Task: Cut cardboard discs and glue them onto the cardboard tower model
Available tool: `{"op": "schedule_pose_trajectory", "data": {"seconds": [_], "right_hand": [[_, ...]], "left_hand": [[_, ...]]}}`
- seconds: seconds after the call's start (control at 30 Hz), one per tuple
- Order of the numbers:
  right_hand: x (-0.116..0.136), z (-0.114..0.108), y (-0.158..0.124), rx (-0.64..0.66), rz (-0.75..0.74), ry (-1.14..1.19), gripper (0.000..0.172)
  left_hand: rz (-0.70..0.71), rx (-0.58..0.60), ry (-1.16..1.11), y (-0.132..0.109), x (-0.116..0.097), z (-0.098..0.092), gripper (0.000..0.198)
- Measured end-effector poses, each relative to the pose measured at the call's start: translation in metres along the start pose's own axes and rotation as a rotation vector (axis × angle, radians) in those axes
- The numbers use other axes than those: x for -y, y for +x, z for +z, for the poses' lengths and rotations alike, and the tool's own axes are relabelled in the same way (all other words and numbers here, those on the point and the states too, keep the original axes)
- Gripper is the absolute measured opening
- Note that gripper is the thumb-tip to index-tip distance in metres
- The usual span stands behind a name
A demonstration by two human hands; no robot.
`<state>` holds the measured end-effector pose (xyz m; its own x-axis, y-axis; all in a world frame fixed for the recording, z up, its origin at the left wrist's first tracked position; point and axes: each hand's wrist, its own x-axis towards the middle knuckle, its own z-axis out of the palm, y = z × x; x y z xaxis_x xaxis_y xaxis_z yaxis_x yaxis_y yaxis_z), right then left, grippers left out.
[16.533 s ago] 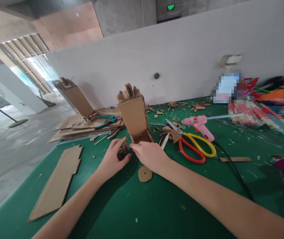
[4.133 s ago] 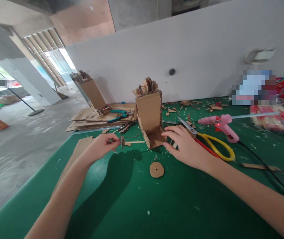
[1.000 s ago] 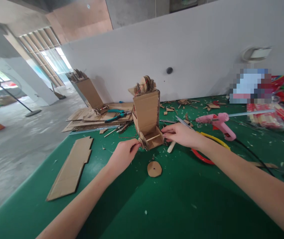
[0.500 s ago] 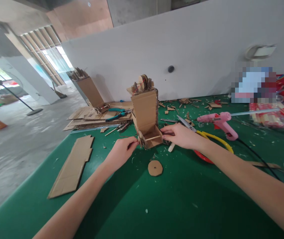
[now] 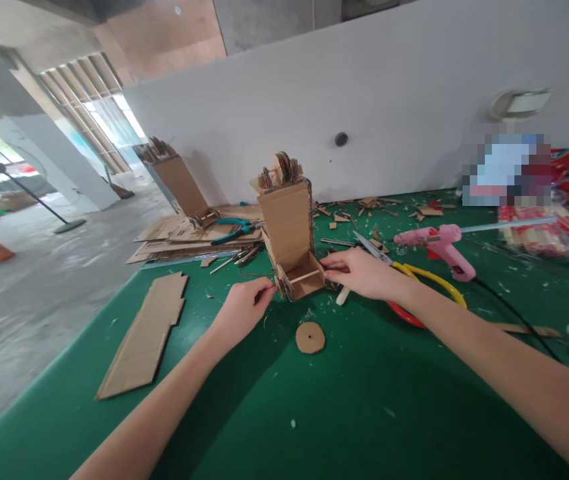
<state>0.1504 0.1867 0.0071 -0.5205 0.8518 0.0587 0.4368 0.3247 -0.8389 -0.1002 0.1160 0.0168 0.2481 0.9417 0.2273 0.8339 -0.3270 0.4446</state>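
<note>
A cardboard model (image 5: 286,223) stands on the green table, with a tall back panel, an open box-like base and a thin wooden stick (image 5: 306,276) across the base. Several cardboard discs (image 5: 283,170) and bits of red string sit on top of it. My left hand (image 5: 243,303) is closed, pinching the model's lower left side at its layered cardboard edge. On the opposite side, my right hand (image 5: 364,272) grips the base's right wall with thumb and fingertips; the far fingertips are partly hidden. A loose cardboard disc (image 5: 310,338) with a centre hole lies in front.
Scissors (image 5: 432,287) with yellow and red handles and a pink glue gun (image 5: 432,240) with a cord lie right. A notched cardboard piece (image 5: 147,333) lies left. Behind are pliers (image 5: 234,230), stacked cardboard (image 5: 164,230), a second cardboard model (image 5: 179,183) and scraps (image 5: 372,202).
The model's upper part has shifted and tilted slightly to the left. Both hands keep their places at its base.
</note>
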Motion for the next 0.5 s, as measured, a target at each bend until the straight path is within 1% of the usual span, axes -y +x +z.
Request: {"op": "schedule_pose_trajectory", "data": {"seconds": [0.13, 0.4, 0.5], "right_hand": [[-0.0022, 0.0006, 0.0004, 0.001, -0.007, 0.009, 0.034], [-0.0016, 0.0004, -0.0006, -0.014, -0.017, 0.002, 0.034], [-0.0002, 0.0002, -0.0010, -0.022, -0.010, -0.007, 0.034]], "left_hand": [[0.011, -0.016, 0.020, -0.0010, -0.0020, -0.0005, 0.026], [0.069, 0.014, 0.018, 0.0014, 0.0016, -0.0011, 0.029], [0.067, 0.012, 0.032, 0.0021, 0.0029, -0.0012, 0.029]]}}
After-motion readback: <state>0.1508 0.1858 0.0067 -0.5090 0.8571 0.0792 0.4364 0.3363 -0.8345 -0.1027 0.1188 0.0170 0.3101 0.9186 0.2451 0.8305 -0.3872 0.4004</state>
